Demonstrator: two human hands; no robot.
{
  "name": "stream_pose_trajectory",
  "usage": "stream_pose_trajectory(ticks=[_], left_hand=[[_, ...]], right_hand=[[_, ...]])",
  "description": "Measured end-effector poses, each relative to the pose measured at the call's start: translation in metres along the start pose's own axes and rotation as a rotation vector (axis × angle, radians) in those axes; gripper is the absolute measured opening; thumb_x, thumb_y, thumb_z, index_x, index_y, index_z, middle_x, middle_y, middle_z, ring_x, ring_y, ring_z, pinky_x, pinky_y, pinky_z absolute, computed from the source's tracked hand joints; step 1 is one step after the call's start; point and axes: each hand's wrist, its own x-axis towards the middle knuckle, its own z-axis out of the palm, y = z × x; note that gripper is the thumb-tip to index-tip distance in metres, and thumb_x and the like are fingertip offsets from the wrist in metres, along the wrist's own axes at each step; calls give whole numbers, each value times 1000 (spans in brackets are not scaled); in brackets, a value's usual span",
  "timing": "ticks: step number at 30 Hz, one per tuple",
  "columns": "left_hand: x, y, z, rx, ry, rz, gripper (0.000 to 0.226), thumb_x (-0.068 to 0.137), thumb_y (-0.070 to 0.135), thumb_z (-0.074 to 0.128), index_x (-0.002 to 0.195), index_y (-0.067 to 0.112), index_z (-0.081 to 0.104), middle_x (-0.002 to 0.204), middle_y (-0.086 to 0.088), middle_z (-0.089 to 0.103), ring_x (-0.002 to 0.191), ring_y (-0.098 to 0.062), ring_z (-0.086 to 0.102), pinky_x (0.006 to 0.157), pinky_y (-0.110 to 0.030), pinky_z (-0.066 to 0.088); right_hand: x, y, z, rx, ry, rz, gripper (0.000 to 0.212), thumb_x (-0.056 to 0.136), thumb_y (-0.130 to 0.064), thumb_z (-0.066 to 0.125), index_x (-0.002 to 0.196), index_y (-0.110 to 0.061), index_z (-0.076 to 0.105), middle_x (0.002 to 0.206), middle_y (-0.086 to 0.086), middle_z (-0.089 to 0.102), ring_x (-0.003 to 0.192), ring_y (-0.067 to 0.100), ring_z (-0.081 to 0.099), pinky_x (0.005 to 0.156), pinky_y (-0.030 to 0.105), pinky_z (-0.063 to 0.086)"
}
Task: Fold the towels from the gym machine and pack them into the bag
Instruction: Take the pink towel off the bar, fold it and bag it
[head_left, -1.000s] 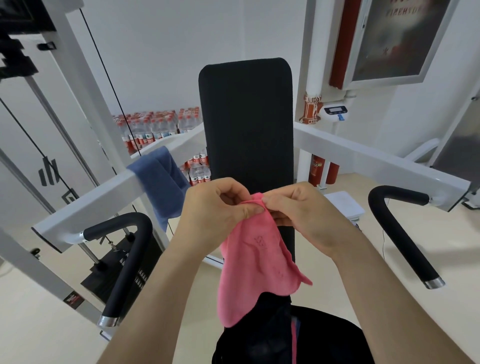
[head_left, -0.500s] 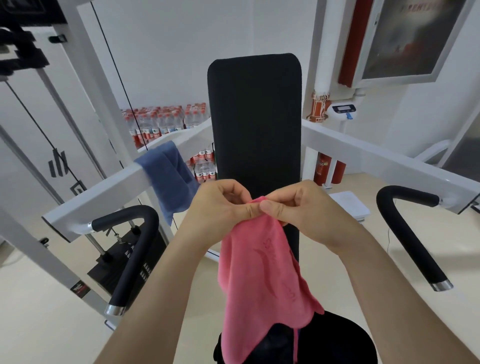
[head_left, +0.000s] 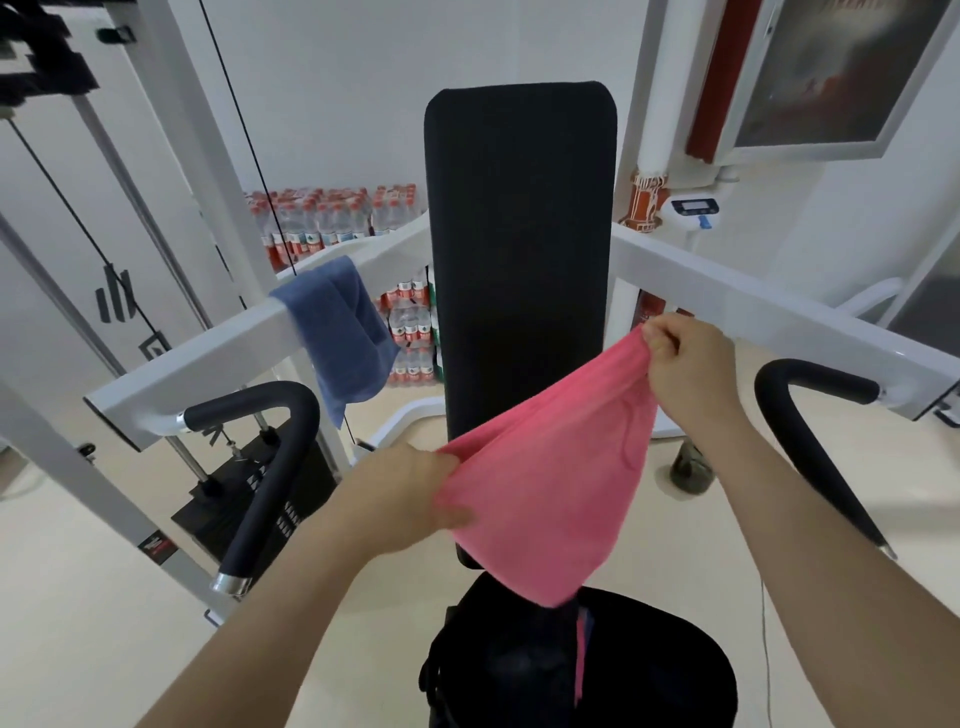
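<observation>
Pink towel (head_left: 545, 483): held in the air between my two hands, in front of the back pad (head_left: 519, 249) and above the bag (head_left: 649, 675); spread out, the fold not yet made.
Left hand (head_left: 400, 499): the lower one and the nearer to me; its fingers (head_left: 452, 514) pinch the towel's lower left end.
Right hand (head_left: 691, 364): higher and farther out; its fingers (head_left: 662, 340) are curled round the upper right end.
Long axis: slanting from low left to high right; the top edge is drawn fairly taut; the loose part sags to a corner below.
Deciding relation: that hanging corner lies just over the bag, straight below both hands; my left hand is the nearer to it; I cannot make out the bag's mouth clearly.
Next move, as I judge: bring the two ends together to fold, then lower.
Room: open air between the two black handles; the back pad is close behind the towel.
Blue towel (head_left: 343, 332): draped over the left bar (head_left: 208, 364); well apart from my left hand; untouched.
</observation>
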Motion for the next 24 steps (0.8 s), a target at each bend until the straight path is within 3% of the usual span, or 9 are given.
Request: stream_pose_trajectory(ticks=[2,5,9,11,14,16,18,20,24], left_hand=[[-2,-6,1,9,210,-30,31,97,50,36,95,23,51,73,0,57,68,-24,54,59,-32,39],[-4,-18,9,-44,549,46,41,92,47,32,72,21,57,52,0,53,48,-24,53,45,-33,45],[-2,-30,7,55,822,31,41,93,42,50,67,17,70,67,0,64,66,-26,58,59,-40,47],[-2,-39,0,115,805,-102,43,87,51,51,70,19,74,78,-1,62,80,-28,54,68,-43,42],[0,-52,-5,27,585,-225,49,84,63,49,75,23,77,79,2,59,83,-22,53,69,-40,47],[2,-54,1,-268,450,-230,43,86,58,56,78,22,77,76,4,65,76,-18,59,68,-36,52],[0,-55,2,-656,415,-277,29,86,46,64,83,21,79,71,1,72,63,-19,62,64,-30,53],[-5,-58,1,-984,457,-291,20,80,39,72,80,21,80,70,-1,74,66,-26,67,69,-32,56],[-8,-68,-11,-1342,578,-228,19,67,27,80,74,12,70,71,-6,72,71,-21,68,74,-40,58]], right_hand=[[-2,6,4,21,1,7,23,99,-9,47,86,-5,64,81,4,62,77,17,52,62,14,35],[-1,12,5,6,-13,-11,21,100,-11,46,89,-6,64,82,2,61,77,15,51,61,9,32],[-2,14,10,37,-3,-31,21,101,-13,45,93,-5,63,80,-1,59,67,11,58,61,27,51],[-3,13,10,152,7,42,21,103,-16,44,95,-7,61,82,-2,56,55,9,63,56,30,57],[-3,10,9,169,32,23,20,102,-13,44,95,-7,61,84,0,56,64,9,58,58,10,48],[-1,12,10,91,22,-31,20,101,-11,44,93,-7,63,83,1,58,76,15,52,65,13,41],[2,17,12,113,-29,17,22,101,-15,45,91,-6,62,86,8,62,83,23,58,75,30,49],[5,22,10,264,-167,162,26,102,-17,46,98,1,64,100,17,65,93,28,63,85,41,57],[6,33,-4,770,-579,443,29,99,-16,50,114,6,62,116,17,64,101,22,66,84,31,59]])
